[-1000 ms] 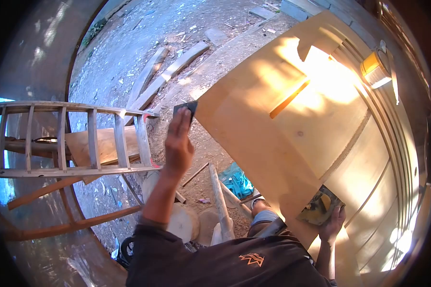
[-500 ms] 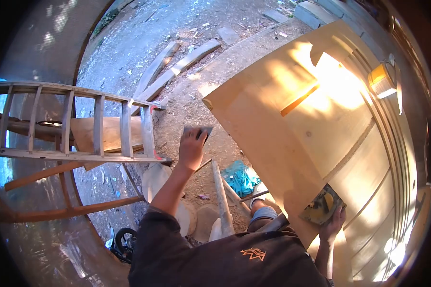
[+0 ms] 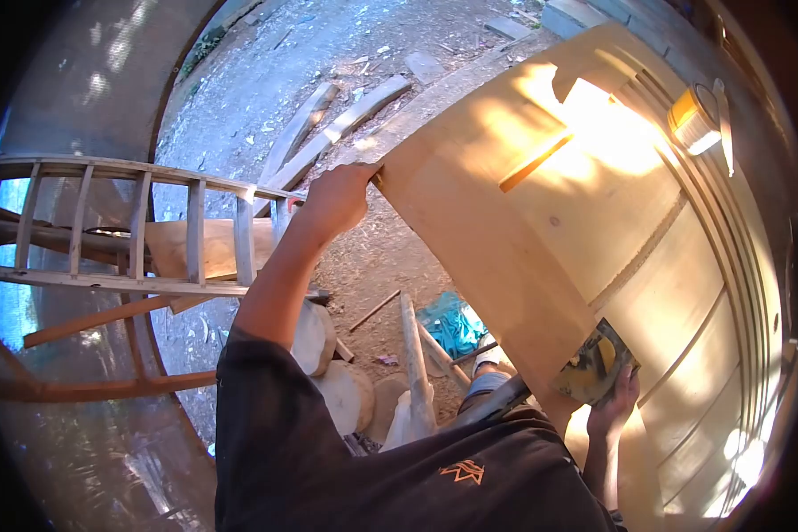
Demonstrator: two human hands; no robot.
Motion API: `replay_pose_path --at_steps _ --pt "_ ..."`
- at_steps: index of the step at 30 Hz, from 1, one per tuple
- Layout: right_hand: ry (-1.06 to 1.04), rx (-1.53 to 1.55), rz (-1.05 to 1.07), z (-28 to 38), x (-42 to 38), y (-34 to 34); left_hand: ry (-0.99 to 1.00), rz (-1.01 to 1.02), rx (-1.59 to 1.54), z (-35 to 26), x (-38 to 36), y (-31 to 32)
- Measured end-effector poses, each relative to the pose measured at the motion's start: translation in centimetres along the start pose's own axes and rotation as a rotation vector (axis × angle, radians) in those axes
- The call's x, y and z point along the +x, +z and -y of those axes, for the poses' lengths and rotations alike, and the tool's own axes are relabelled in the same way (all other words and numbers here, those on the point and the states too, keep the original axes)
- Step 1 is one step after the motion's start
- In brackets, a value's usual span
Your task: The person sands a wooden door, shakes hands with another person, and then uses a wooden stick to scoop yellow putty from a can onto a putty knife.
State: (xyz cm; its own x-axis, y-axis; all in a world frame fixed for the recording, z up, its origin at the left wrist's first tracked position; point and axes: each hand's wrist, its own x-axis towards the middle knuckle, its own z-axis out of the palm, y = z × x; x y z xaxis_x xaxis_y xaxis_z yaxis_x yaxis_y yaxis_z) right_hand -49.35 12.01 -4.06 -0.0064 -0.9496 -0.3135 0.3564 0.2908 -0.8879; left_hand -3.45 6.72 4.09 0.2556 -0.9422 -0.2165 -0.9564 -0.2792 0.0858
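Note:
My left hand [image 3: 341,197] is closed at the near left corner of a large plywood sheet [image 3: 496,257]. The flat dark scraper seen in it a moment ago is mostly hidden behind the fingers, against the sheet's edge. Low on the right, my right hand [image 3: 618,403] grips a square plate [image 3: 594,365] smeared with dark and yellowish paste, holding it over the sheet's near side. A thin wooden strip [image 3: 535,162] lies on the sheet, partly in bright sun.
An opened yellow-and-white can [image 3: 693,120] stands at the sheet's far right, a pale stick beside it. To the left a ladder [image 3: 133,222] lies sideways. Planks [image 3: 337,129], a teal cloth [image 3: 452,324] and log pieces [image 3: 341,395] are on the dirt ground.
My left hand has moved up from beside the sheet to its corner, carrying the scraper. The right hand and plate stay nearly in place. The view has shifted slightly.

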Motion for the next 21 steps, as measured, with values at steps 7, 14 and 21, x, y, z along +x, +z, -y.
replay_pose_path --at_steps 7,14,21 --pt "0.043 0.092 -0.029 1.1 -1.6 -3.6 0.046 0.063 -0.107 -0.3 0.6 1.0" --pt "0.132 0.187 -0.073 1.6 -2.9 -6.2 0.051 0.062 -0.105 -4.6 -1.3 2.4" --pt "0.08 0.165 -0.01 2.3 -3.0 -9.6 -0.025 -0.081 -0.902 -4.0 -3.1 0.2"
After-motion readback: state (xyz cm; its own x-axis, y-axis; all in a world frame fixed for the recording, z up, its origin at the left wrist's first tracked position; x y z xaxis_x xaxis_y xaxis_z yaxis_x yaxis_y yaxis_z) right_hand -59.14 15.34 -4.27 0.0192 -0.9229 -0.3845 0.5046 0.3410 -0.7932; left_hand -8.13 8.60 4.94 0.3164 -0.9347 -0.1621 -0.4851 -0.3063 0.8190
